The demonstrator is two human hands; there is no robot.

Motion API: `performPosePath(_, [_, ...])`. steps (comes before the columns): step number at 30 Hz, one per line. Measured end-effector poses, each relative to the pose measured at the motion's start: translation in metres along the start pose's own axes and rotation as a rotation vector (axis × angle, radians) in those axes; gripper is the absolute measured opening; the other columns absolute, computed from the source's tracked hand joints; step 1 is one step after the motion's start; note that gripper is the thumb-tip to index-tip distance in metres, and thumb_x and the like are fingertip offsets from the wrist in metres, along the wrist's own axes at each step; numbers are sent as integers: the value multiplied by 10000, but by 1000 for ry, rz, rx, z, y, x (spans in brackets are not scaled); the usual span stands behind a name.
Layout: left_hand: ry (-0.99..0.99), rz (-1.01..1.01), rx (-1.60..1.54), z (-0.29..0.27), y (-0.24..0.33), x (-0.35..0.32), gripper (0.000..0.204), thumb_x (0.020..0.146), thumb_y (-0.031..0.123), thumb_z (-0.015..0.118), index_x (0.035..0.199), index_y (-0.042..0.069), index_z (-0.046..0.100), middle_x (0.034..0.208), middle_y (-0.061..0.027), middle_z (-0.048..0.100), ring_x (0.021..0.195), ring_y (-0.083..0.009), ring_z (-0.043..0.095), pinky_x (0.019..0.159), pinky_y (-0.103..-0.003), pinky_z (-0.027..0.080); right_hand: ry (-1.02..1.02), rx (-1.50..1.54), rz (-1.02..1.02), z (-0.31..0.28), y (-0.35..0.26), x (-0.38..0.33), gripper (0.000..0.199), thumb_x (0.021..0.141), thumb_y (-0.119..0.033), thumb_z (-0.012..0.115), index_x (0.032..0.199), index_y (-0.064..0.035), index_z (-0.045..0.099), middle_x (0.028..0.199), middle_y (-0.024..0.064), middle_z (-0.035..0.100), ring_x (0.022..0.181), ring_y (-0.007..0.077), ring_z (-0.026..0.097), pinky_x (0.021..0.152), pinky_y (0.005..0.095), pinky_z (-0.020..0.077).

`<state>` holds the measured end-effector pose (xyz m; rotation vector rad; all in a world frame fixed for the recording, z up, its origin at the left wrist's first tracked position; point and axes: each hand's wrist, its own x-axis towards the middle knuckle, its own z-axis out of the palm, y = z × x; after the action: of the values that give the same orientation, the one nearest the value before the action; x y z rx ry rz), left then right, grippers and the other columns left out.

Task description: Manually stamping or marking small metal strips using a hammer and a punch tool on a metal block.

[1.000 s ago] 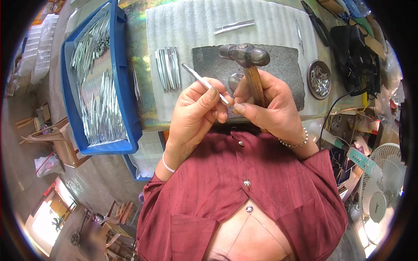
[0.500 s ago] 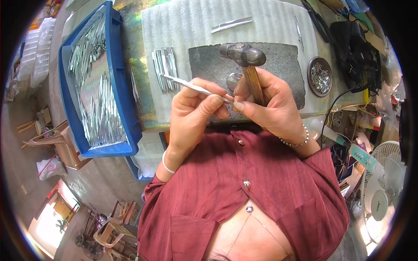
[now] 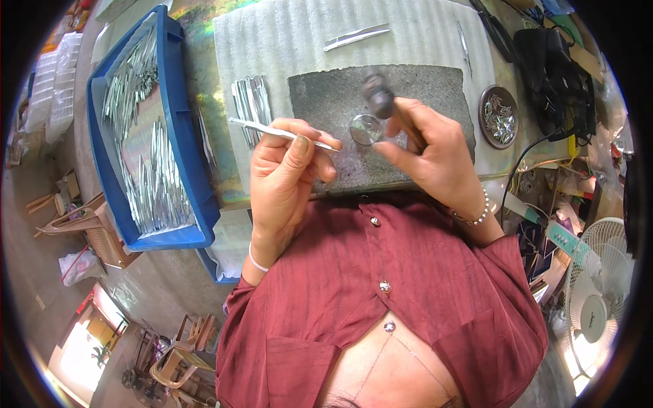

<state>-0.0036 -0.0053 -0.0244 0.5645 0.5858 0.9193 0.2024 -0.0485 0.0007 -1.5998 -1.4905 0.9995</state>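
Observation:
Pinched between the thumb and fingers of my left hand (image 3: 286, 166) is a pair of slim silver tweezers (image 3: 249, 124), pointing left with its other end at my fingertips. My right hand (image 3: 442, 153) grips the wooden handle of a hammer (image 3: 378, 98); the head is smeared by motion. Below the hammer head, a small round shiny metal block (image 3: 364, 130) sits on a dark rough slab (image 3: 326, 95). Left of the slab lies a row of silver tweezers (image 3: 250, 102). Another pair of tweezers (image 3: 357, 37) rests beyond the slab.
A blue tray (image 3: 178, 109) with many slender metal pieces stands at the left. White foam sheeting (image 3: 272, 41) lies under the slab. To the right are a round dish (image 3: 498, 115) of small metal bits, a black device (image 3: 547, 81) with a cable, and a fan (image 3: 595, 299).
My hands have moved apart; the left drew leftward with the tweezers, away from my right fingers. The hammer head has swung and lowered, and the round block shows more fully.

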Motion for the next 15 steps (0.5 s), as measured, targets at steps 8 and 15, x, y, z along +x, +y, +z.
performPosePath(8, [-11, 99, 214, 10, -3, 7, 89, 930, 85, 549, 999, 30, 546, 900, -133, 652, 630, -97, 566, 588, -205, 474, -1, -205, -193, 4, 7, 6, 381, 738, -87, 721, 1081, -4, 577, 911, 119, 608, 759, 224, 604, 677, 306, 480])
performPosePath(15, [-13, 187, 491, 7, -10, 15, 71, 914, 32, 554, 984, 23, 552, 874, -101, 660, 624, -67, 540, 583, -193, 461, -68, -4, 208, -5, 2, -8, 344, 754, -130, 722, 1028, 6, 566, 889, 163, 607, 774, 294, 623, 681, 365, 487])
